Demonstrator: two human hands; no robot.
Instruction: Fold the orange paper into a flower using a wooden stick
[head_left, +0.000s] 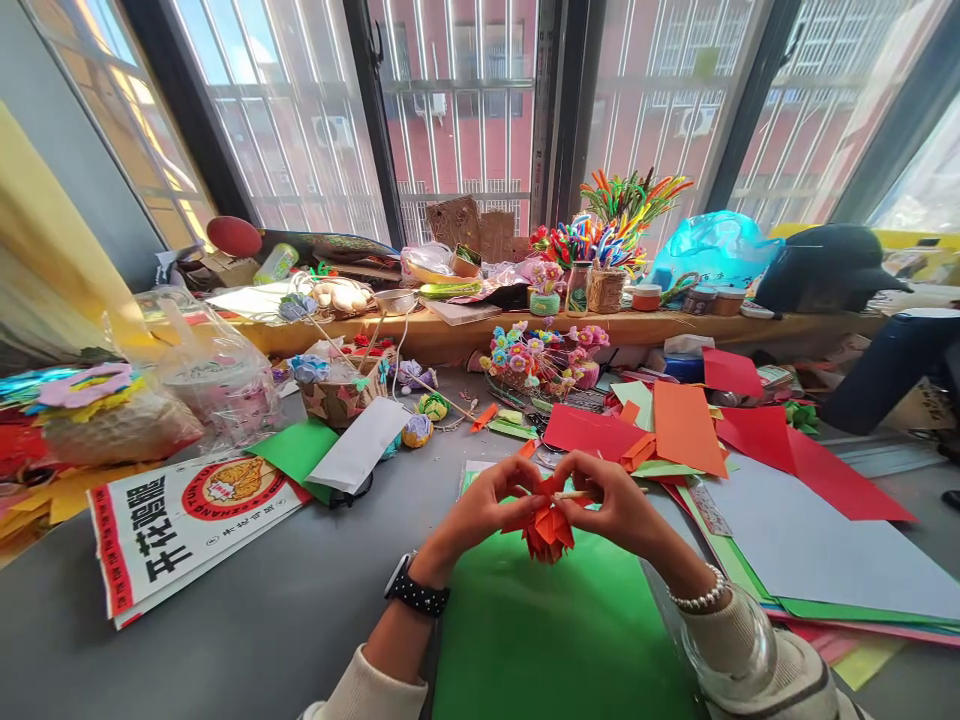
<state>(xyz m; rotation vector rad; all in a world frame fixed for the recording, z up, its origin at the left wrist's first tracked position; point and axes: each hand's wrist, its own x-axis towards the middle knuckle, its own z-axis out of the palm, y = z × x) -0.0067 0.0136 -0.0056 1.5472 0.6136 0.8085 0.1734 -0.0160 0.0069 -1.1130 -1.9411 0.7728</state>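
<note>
Both hands, left hand and right hand, are pinched onto an orange paper flower, held above the green sheet so folds stay tight.

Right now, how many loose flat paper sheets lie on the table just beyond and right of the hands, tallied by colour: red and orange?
Red sheets: 4 (one behind the hands, one far back, one mid-right, one large at right)
Orange sheet: 1
Total: 5
Both hands, left hand and right hand, pinch a folded orange paper piece.
</note>
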